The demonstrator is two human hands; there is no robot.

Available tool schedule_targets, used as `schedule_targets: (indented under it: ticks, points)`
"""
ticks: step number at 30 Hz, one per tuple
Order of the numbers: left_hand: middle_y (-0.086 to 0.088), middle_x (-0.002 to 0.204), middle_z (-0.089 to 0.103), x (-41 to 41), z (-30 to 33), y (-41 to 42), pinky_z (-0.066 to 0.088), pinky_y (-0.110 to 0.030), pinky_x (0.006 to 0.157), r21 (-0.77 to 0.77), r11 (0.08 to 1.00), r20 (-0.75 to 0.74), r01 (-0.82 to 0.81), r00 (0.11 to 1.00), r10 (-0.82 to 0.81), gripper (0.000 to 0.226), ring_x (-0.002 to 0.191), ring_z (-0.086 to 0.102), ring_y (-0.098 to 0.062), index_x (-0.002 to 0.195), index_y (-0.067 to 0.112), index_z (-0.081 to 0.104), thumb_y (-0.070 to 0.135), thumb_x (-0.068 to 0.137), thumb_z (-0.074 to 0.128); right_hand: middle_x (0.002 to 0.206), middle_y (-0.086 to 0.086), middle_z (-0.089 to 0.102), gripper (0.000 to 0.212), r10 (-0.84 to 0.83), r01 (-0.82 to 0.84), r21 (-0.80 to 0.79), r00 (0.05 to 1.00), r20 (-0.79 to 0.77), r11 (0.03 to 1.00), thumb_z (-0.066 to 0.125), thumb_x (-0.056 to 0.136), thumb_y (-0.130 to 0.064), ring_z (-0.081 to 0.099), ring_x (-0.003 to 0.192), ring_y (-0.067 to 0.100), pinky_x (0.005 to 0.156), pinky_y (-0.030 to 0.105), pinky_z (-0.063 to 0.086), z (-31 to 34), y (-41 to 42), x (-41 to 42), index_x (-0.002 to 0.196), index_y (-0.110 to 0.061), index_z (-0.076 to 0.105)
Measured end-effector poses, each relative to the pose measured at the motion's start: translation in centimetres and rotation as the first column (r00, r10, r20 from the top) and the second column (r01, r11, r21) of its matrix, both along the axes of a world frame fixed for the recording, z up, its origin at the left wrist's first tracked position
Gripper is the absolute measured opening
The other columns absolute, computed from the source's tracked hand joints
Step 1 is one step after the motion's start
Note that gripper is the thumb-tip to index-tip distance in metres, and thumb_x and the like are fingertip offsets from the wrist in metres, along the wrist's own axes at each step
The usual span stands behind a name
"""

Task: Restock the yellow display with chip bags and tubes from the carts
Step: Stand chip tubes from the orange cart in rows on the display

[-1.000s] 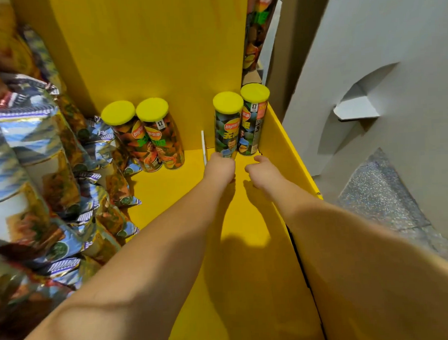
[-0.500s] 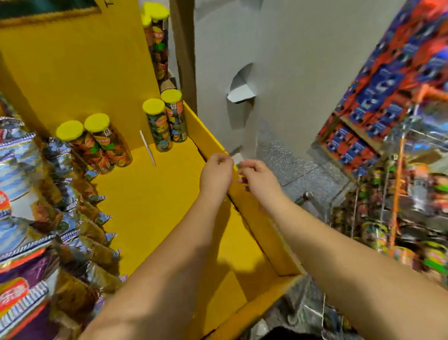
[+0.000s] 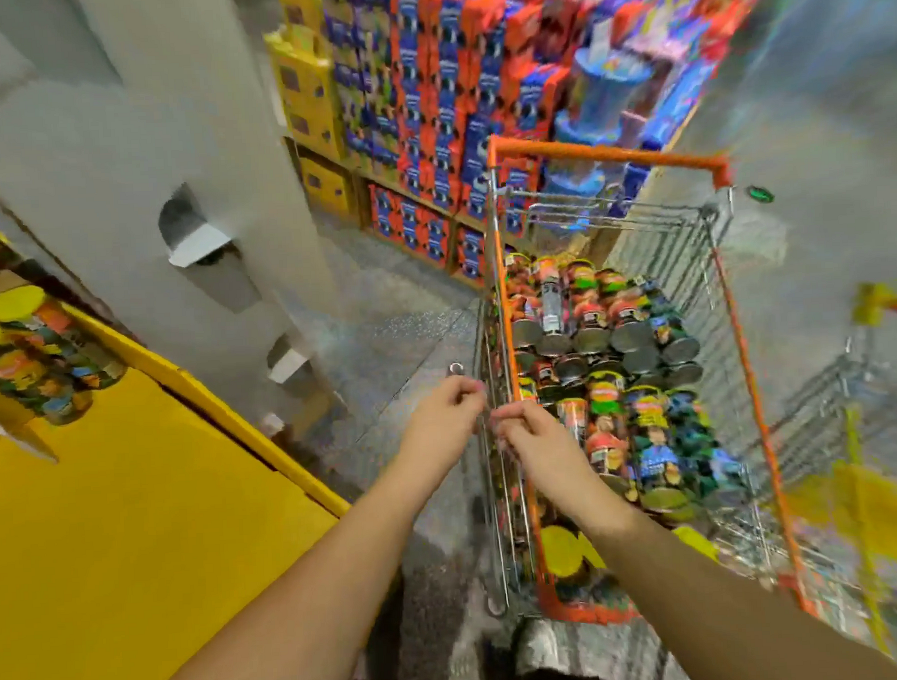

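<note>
Holding chip tubes (image 3: 613,384) lying stacked, metal bases up-frame, orange wire cart (image 3: 745,357), left hand (image 3: 442,417) and right hand (image 3: 538,438) empty, fingers loosely curled, at its near rim.

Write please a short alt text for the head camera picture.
Two bare hands, left hand and right hand, reach toward an orange-framed wire cart full of chip tubes. A yellow display with a few tubes lies at left.

Two bare forearms, no sleeves visible; left hand (image 3: 445,417), right hand (image 3: 535,436) ungloved.
</note>
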State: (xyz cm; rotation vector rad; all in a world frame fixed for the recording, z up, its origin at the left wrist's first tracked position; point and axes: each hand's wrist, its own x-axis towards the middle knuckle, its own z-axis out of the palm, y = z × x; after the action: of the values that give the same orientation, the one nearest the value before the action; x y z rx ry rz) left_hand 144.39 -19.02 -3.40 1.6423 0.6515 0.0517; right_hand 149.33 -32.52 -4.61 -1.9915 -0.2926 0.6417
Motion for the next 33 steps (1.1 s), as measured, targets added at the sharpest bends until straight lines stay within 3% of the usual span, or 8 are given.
schedule_targets:
  ticks: [3,6,10,14,18,24,27,33]
  points:
    - [-0.004,0.082,0.068,3.1,-0.8,-5.8,0.049,-0.029,0.068,-0.015,0.993,-0.062,0.118,0.991,-0.119,0.011,0.07,0.061,-0.015,0.087,0.023,0.063,0.022,0.093,0.054,0.083,-0.005,0.063,0.018,-0.058,0.053,-0.078,0.996,-0.063,0.996,0.046,0.099,-0.012,0.056,0.067,0.007,0.059,0.011,0.041,-2.0,-6.7,2.6,0.1,-0.023,0.06]
    - [0.001,0.081,0.065,5.4,-2.7,-10.1,0.048,-0.029,0.067,0.003,0.979,-0.155,0.205,0.967,-0.202,0.01,0.069,0.059,-0.013,0.084,0.024,0.061,0.023,0.092,0.054,0.084,0.007,0.058,0.018,-0.092,0.082,-0.128,0.993,-0.078,0.988,0.047,0.099,-0.009,0.052,0.069,0.017,0.068,0.033,0.047,-4.8,-12.2,5.3,0.095,-0.023,0.059]
    - [-0.001,0.082,0.063,8.5,-5.5,-14.1,0.043,-0.029,0.068,0.083,0.957,-0.317,0.279,0.918,-0.24,0.013,0.075,0.058,-0.018,0.082,0.023,0.058,0.027,0.093,0.052,0.081,0.012,0.057,0.014,-0.171,0.161,-0.233,0.985,-0.02,0.959,0.049,0.1,-0.014,0.054,0.07,0.024,0.064,0.034,0.044,-7.9,-18.9,9.0,0.109,-0.015,0.06]
    - [-0.007,0.084,0.062,11.4,-7.9,-17.4,0.037,-0.027,0.055,0.149,0.927,-0.448,0.344,0.859,-0.246,0.014,0.07,0.055,-0.019,0.088,0.018,0.055,0.028,0.096,0.05,0.104,0.005,0.053,0.027,-0.254,0.231,-0.302,0.967,-0.038,0.925,0.051,0.098,-0.011,0.055,0.088,0.022,0.075,0.032,0.046,-10.6,-23.4,13.0,0.124,-0.002,0.053]
    - [-0.006,0.087,0.058,12.8,-9.0,-18.4,0.034,-0.029,0.057,0.253,0.905,-0.51,0.341,0.842,-0.175,0.015,0.074,0.051,-0.021,0.1,0.012,0.058,0.023,0.098,0.047,0.127,0.014,0.056,0.04,-0.262,0.226,-0.377,0.964,-0.046,0.898,0.06,0.095,-0.019,0.056,0.113,0.028,0.094,0.036,0.046,-12.6,-24.7,14.9,0.129,-0.001,0.054]
    - [-0.007,0.104,0.063,14.1,-9.7,-20.7,0.048,-0.034,0.065,0.389,0.853,-0.421,0.348,0.891,-0.171,0.021,0.079,0.06,-0.021,0.107,0.013,0.06,0.027,0.097,0.048,0.126,0.014,0.051,0.042,-0.178,0.304,-0.477,0.94,0.291,0.825,0.065,0.088,-0.027,0.049,0.115,0.034,0.099,0.045,0.04,-12.2,-25.7,16.2,0.124,-0.008,0.058]
    - [-0.008,0.108,0.06,15.3,-9.6,-24.3,0.037,-0.032,0.059,0.358,0.769,-0.473,0.529,0.813,-0.339,0.02,0.082,0.059,-0.025,0.112,0.014,0.055,0.025,0.098,0.047,0.131,0.018,0.048,0.055,-0.194,0.284,-0.528,0.956,0.221,0.8,0.065,0.088,-0.031,0.043,0.123,0.036,0.101,0.042,0.036,-12.2,-26.5,17.5,0.135,-0.007,0.049]
    - [-0.016,0.124,0.058,16.9,-12.0,-28.5,0.043,-0.034,0.072,0.082,0.899,-0.637,0.43,0.716,-0.284,0.05,0.102,0.059,-0.031,0.134,0.004,0.039,0.033,0.094,0.052,0.136,0.022,0.043,0.063,-0.155,0.191,-0.645,0.982,0.112,0.74,0.059,0.09,-0.03,0.038,0.127,0.04,0.102,0.044,0.037,-12.9,-26.1,18.2,0.144,-0.011,0.033]
